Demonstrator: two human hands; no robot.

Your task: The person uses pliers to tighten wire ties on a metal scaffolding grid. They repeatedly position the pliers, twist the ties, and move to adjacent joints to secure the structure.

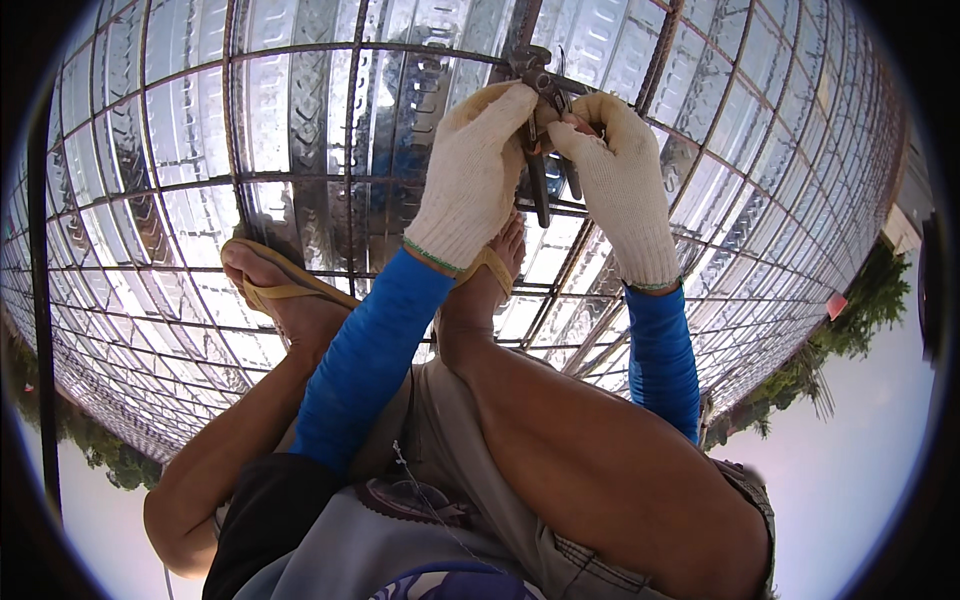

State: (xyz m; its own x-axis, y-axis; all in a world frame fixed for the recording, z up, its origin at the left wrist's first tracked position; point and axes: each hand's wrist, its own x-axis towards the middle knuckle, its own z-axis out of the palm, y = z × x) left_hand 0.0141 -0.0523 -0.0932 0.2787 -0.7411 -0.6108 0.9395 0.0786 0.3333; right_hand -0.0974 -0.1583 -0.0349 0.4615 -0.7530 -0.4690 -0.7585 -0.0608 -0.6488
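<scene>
A dark pair of pincers (538, 185) stands between my two hands over a crossing of the steel bar mesh, its rounded head at the far end and its handles toward me. My left hand (470, 170), in a white knitted glove, is closed against the tool's left side, with its fingers partly hidden. The right hand (625, 185), gloved alike with bare fingertips showing, is closed in a pinch beside the tool. What lies in that pinch is too small to make out. A thin dark wire end (561, 62) sticks up just beyond the fingers.
Rusty steel bars (295, 178) form a wide grid over shiny ribbed metal sheets (190, 105). My feet in yellow flip-flops (275, 290) rest on the grid, the bent knees close below my arms. Green trees (860, 310) show past the right edge.
</scene>
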